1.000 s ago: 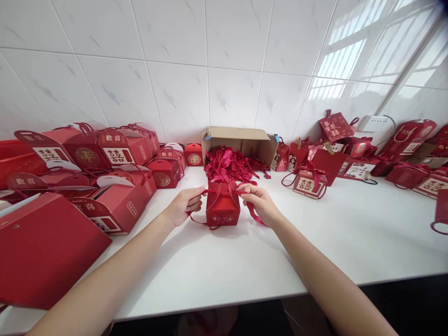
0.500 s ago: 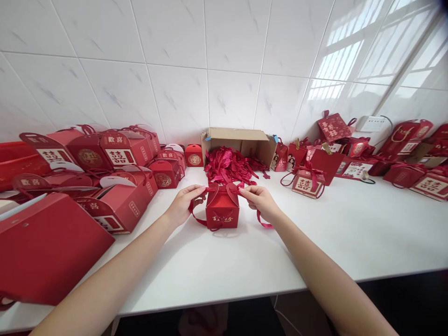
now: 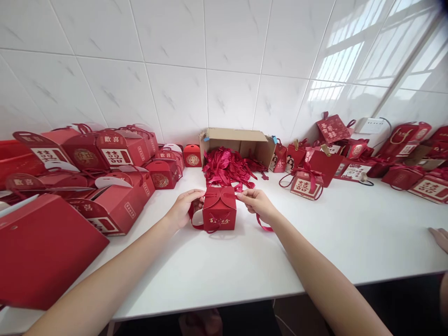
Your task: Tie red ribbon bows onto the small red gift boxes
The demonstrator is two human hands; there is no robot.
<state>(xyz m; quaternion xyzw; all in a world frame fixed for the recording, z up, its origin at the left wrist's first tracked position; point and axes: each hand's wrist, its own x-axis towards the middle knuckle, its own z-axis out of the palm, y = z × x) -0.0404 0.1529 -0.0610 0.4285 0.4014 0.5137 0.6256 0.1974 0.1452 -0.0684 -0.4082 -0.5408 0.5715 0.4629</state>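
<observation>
A small red gift box (image 3: 219, 215) with gold lettering stands upright on the white table in front of me. Its rounded top flaps lie folded down, and a dark red ribbon (image 3: 198, 227) runs across the top. At the box's left side my left hand (image 3: 185, 206) pinches one length of the ribbon. My right hand (image 3: 258, 204) grips the other length on the right, its tail looping down below the fingers. A red cord handle hangs on the front of the box.
Behind the box, an open cardboard carton (image 3: 238, 135) spills red ribbons (image 3: 227, 165). Red boxes (image 3: 121, 151) are stacked at left. A finished-looking box with a bow (image 3: 306, 183) and several others stand at right. Another person's hand (image 3: 440, 238) rests at the right table edge.
The box's top flaps have gone from standing up to lying folded down flat, with the ribbon drawn lower between my hands. Another person's hand has come into view at the right.
</observation>
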